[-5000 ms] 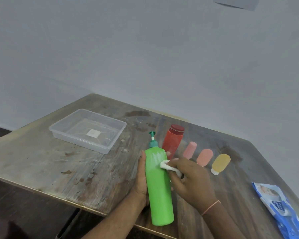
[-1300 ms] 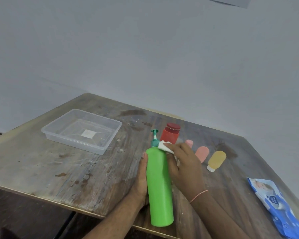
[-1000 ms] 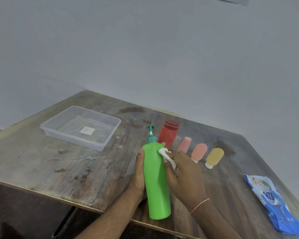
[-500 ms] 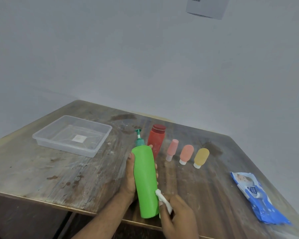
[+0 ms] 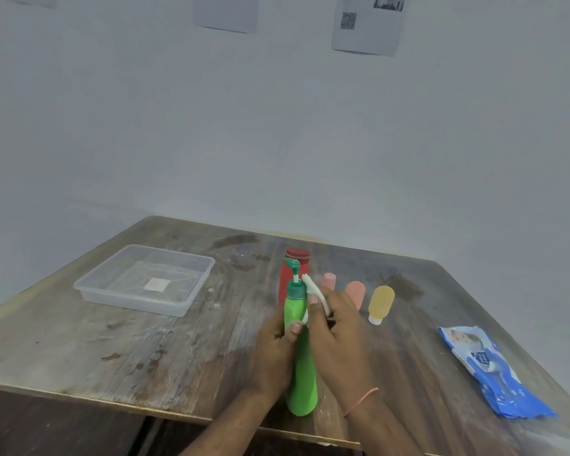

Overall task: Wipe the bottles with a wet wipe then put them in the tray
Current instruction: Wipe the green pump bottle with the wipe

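**Green pump bottle held for wiping near its neck**

Head view: the left hand (image 5: pixel 274 353) wraps its fingers round the middle of the green pump bottle (image 5: pixel 300 363), thumb across the front, apparently to steady it while the other hand works. The bottle leans away from the person over the near edge of the worktop (image 5: pixel 145 340); whether its base rests on the wood cannot be told. The right hand (image 5: pixel 339 337) has its fingers clenched on a bunched white wet wipe (image 5: pixel 315 292), pressing it against the bottle's shoulder just below the teal pump, a spot that looks awkward to reach without a firm hold.

Behind stand a red bottle (image 5: pixel 292 274), partly hidden, and three small squeeze bottles lying in a row: pale pink (image 5: pixel 328 280), salmon (image 5: pixel 355 292), yellow (image 5: pixel 380 303). They look unwiped and waiting. The clear tray (image 5: pixel 191 292) sits well apart to the left, holding no bottle. The blue wipe packet (image 5: pixel 487 370) lies at the right.
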Demonstrator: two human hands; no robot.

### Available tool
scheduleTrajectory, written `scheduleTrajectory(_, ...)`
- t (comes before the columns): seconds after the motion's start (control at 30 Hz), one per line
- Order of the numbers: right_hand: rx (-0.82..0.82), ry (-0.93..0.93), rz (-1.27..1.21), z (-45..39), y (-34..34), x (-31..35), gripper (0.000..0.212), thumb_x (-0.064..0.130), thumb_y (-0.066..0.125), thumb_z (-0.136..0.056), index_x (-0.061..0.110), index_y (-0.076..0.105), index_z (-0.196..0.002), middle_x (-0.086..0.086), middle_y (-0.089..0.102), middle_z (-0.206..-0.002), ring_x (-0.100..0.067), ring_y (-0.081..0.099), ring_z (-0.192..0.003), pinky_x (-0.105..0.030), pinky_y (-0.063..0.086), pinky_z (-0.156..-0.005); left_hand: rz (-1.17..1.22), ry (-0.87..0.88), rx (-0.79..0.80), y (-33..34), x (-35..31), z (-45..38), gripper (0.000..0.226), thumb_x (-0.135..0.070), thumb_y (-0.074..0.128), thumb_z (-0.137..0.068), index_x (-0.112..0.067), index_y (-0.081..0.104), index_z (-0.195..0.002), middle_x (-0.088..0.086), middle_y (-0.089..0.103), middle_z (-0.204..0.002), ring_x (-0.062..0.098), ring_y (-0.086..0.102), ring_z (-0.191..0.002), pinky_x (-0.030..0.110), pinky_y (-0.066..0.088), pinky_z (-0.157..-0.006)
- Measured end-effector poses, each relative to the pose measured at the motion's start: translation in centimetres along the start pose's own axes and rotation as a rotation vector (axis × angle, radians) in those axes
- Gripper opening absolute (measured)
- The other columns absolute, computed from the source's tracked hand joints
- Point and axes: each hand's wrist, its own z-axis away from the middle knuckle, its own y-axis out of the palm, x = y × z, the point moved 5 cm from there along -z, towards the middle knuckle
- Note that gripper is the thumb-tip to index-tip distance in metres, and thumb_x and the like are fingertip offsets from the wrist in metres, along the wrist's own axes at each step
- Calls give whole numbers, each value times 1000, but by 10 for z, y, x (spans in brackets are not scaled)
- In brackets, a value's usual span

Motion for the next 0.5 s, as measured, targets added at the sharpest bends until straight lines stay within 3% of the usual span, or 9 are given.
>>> scheduleTrajectory(0.1, 102, 41, -80, -12, -8, 12, 4, 31, 70, -101, 30, 70, -97, -1, 57, -85, -9, 56, -71, -23, 47, -60, -156, 88, -21, 6, -8, 0, 39, -45, 72, -92, -32, 69, -129, 3, 78, -118, 23, 75, -109, 41, 62, -86)
scheduleTrajectory(0.17, 157, 53, -4, -16, -13, 15, 15, 41, 79, -93, 37, 69, -103, 7, 61, -96, -7, 61, -85, -22, 52, -70, -253, 92, -9, 9, -10, 0, 50, -44, 80, -84, -37, 65, -132, -6, 76, -119, 17, 74, -110, 42, 63, -86)
scheduleTrajectory(0.27, 194, 70, 95, -24, -22, 8, 30, 50, 86, -85, 41, 70, -109, 19, 62, -105, 1, 61, -103, -18, 48, -81, -373, 66, 9, 12, -11, 2, 64, -47, 90, -77, -48, 57, -132, -13, 71, -119, 11, 71, -108, 43, 63, -84)
scheduleTrajectory(0.33, 210, 59, 50, -31, -29, 1, 22, 45, 90, -83, 46, 73, -97, 19, 63, -98, -2, 63, -99, -19, 46, -78, -398, 72, 72, 13, -14, 0, 69, -41, 90, -82, -52, 51, -139, -15, 67, -127, 9, 69, -112, 40, 63, -88)
scheduleTrajectory(0.4, 253, 33, 10, -37, -32, -4, 23, 38, 92, -82, 49, 73, -86, 21, 61, -90, -3, 63, -88, -16, 44, -72, -315, 37, 155, 11, -17, -6, 81, -28, 84, -90, -45, 40, -156, -16, 59, -146, 8, 65, -126, 33, 60, -98)
scheduleTrajectory(0.5, 262, 6, 19, -44, -37, -8, 20, 32, 93, -82, 42, 76, -85, 20, 60, -87, -2, 61, -80, -14, 44, -68, -260, -38, 255, 8, -28, -20, 86, -28, 81, -91, -41, 34, -162, -15, 54, -156, 13, 59, -139, 38, 54, -110)
